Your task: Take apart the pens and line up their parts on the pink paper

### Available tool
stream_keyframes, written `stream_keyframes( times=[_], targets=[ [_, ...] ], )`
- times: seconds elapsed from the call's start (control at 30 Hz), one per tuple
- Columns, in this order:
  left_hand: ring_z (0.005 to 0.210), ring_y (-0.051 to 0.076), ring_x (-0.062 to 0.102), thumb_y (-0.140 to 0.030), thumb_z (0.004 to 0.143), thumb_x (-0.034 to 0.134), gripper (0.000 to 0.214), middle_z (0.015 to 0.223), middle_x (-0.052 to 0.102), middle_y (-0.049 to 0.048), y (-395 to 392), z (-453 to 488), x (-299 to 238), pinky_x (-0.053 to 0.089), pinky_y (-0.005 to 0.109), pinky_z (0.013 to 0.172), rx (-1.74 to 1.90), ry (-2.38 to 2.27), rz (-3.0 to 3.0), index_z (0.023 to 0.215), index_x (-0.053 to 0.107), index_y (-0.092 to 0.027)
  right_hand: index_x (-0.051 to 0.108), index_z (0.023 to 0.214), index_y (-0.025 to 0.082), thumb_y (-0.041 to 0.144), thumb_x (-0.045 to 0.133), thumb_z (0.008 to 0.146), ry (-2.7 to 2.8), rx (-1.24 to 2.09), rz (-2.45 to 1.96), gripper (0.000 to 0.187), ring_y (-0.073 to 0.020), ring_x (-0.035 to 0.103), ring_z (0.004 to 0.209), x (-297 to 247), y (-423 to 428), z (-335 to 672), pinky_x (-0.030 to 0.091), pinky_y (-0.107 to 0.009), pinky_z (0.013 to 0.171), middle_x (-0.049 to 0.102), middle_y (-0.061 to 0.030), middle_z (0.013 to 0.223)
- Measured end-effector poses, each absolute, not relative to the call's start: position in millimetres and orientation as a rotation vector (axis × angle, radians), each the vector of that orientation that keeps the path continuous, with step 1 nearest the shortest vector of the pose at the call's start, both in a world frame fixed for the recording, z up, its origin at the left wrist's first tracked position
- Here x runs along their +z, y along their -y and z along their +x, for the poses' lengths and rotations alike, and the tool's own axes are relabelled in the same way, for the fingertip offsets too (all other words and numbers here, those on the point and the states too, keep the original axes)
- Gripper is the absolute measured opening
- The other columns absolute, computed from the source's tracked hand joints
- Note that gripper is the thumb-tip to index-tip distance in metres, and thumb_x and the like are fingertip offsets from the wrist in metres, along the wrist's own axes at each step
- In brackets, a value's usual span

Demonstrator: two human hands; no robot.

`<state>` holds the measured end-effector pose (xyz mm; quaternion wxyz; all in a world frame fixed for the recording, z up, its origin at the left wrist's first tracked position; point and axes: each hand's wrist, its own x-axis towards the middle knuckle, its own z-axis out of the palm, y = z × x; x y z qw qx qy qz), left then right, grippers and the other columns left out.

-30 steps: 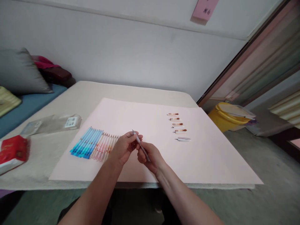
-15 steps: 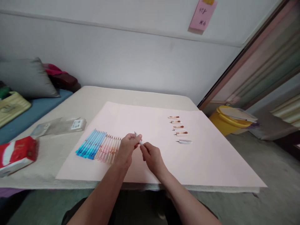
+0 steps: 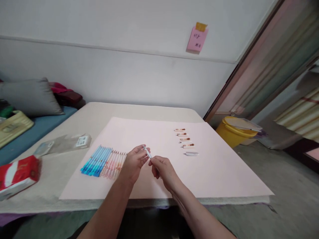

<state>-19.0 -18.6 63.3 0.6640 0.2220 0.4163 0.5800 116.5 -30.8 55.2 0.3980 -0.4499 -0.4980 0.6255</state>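
Note:
Between my two hands a slim white pen (image 3: 148, 152) slants, its tip up toward the left. My left hand (image 3: 134, 162) has its thumb and fingers closed about the upper part. My right hand (image 3: 163, 170) pinches the lower end, which its fingers partly hide. Beside my left forearm lie a row of blue pens (image 3: 96, 162) and a row of pink-and-cream pens (image 3: 113, 165), the latter partly covered by the hand. Off to the right, several short pen pieces with brown-and-orange patterned parts (image 3: 184, 139) form a column, with a plain grey-white one (image 3: 191, 153) nearest me.
Pale pink sheet (image 3: 211, 176) covers much of the table. At the left are a clear plastic package (image 3: 64, 142) and a red-and-white packet (image 3: 20, 174). A yellow bin (image 3: 230, 134) stands beyond the right edge; a pink note (image 3: 197, 39) hangs on the wall.
My view has tilted up and turned slightly right. My left fingers have loosened a little, and more of the white pen shows between my hands.

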Motion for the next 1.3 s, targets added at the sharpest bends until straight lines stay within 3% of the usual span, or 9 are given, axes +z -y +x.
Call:
stream_keyframes(
  times=[0.07,0.23,0.4,0.57,0.73,0.9,1.07,1.2,1.3],
  targets=[
    [0.09,0.017,0.061,-0.013,0.067,0.071,0.028,0.099,0.065,0.0123,19.8,-19.0,66.5,0.05,0.024,0.075,1.311,-0.883,0.486,0.095,0.064,-0.014,0.057,0.067,0.017,0.033,0.05,0.08,1.232,1.596,-1.121,0.022,-0.0082,0.037,0.038,57.1,32.4,117.1,0.027,-0.021,0.041,0.048,0.0044,0.041],
    [0.065,0.007,0.056,-0.019,0.068,0.073,0.026,0.083,0.063,0.005,20.7,-19.9,68.2,0.046,0.016,0.054,1.359,-1.056,0.537,0.093,0.065,-0.015,0.058,0.067,0.016,0.031,0.051,0.079,1.212,1.625,-1.093,0.02,-0.0073,0.035,0.037,60.7,35.4,117.7,0.024,-0.021,0.041,0.048,0.0043,0.039],
    [0.087,0.014,0.061,-0.009,0.071,0.067,0.027,0.097,0.064,0.0113,21.1,-19.9,71.3,0.051,0.022,0.073,1.353,-0.897,0.51,0.097,0.063,-0.013,0.058,0.067,0.015,0.032,0.05,0.079,1.136,1.657,-1.048,0.022,-0.0074,0.034,0.035,62.0,36.4,119.6,0.022,-0.022,0.04,0.045,0.0043,0.037],
    [0.067,0.007,0.058,-0.017,0.07,0.072,0.032,0.093,0.064,0.0081,21.9,-20.3,68.3,0.046,0.014,0.052,1.361,-1.067,0.554,0.1,0.062,-0.014,0.059,0.067,0.015,0.031,0.051,0.078,1.132,1.675,-1.057,0.021,-0.0075,0.034,0.035,62.5,38.6,121.0,0.021,-0.022,0.04,0.046,0.0038,0.037],
    [0.088,0.015,0.062,-0.006,0.069,0.068,0.032,0.099,0.064,0.0116,20.1,-18.1,62.7,0.052,0.023,0.073,1.335,-0.917,0.5,0.099,0.061,-0.013,0.059,0.067,0.015,0.032,0.05,0.078,1.099,1.691,-1.065,0.022,-0.0076,0.032,0.034,59.5,37.7,120.4,0.02,-0.022,0.04,0.044,0.0041,0.036],
    [0.066,0.008,0.058,-0.015,0.067,0.072,0.034,0.094,0.064,0.009,14.0,-18.1,56.9,0.046,0.016,0.052,1.341,-1.108,0.508,0.1,0.061,-0.014,0.061,0.073,0.015,0.03,0.05,0.077,1.115,1.707,-1.049,0.019,-0.0079,0.034,0.035,53.4,32.3,119.7,0.021,-0.022,0.04,0.046,0.0042,0.038],
    [0.086,0.015,0.062,-0.008,0.066,0.07,0.033,0.099,0.064,0.0119,10.2,-20.6,51.9,0.051,0.023,0.07,1.352,-0.959,0.468,0.097,0.06,-0.013,0.061,0.073,0.015,0.032,0.05,0.077,1.089,1.749,-1.061,0.021,-0.0079,0.033,0.034,47.9,25.6,118.2,0.02,-0.023,0.04,0.045,0.0044,0.037],
    [0.073,0.01,0.059,-0.018,0.067,0.073,0.036,0.099,0.063,0.0094,8.6,-23.2,47.5,0.047,0.017,0.057,1.367,-1.102,0.513,0.102,0.062,-0.015,0.061,0.072,0.015,0.03,0.05,0.077,1.099,1.784,-1.048,0.02,-0.0076,0.034,0.035,44.6,22.1,117.8,0.021,-0.023,0.041,0.046,0.0042,0.038],
    [0.079,0.012,0.06,-0.019,0.068,0.073,0.035,0.1,0.064,0.0098,6.7,-25.5,44.2,0.049,0.019,0.063,1.375,-1.073,0.484,0.101,0.062,-0.015,0.061,0.072,0.015,0.031,0.049,0.078,1.082,1.797,-1.062,0.021,-0.0078,0.034,0.035,41.6,19.4,118.6,0.021,-0.023,0.041,0.046,0.0042,0.038]
  ],
)
